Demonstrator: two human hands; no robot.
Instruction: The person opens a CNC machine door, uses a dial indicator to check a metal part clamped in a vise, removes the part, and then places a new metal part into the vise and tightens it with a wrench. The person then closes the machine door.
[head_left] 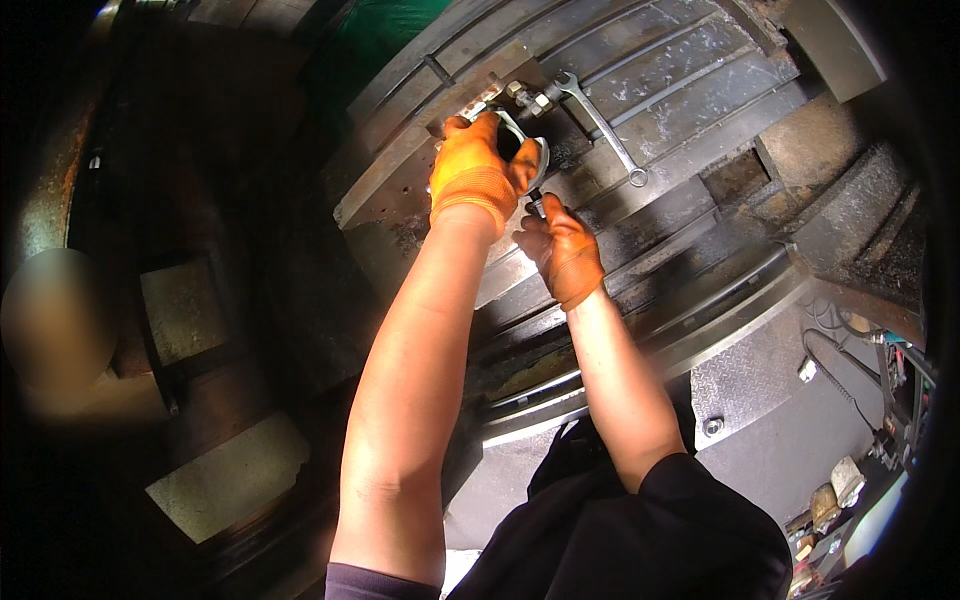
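Tool (543,160), silvery, curved and dark-stemmed, sits grasped by fingers (484,126) of left hand (468,165) and right hand (569,252).

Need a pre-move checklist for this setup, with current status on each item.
1. Left hand gloved: ok, orange.
2. Right hand gloved: ok, orange.
3. Curved metal tool held: ok, in the left hand.
4. Right hand's grip firm at the tool's dark lower end: cannot tell, fingers partly cover it.
5. Far end of the tool seated: cannot tell, the left hand hides it.
6. Slotted metal table free of loose tools: not ok, a wrench lies on it, apart from both hands.
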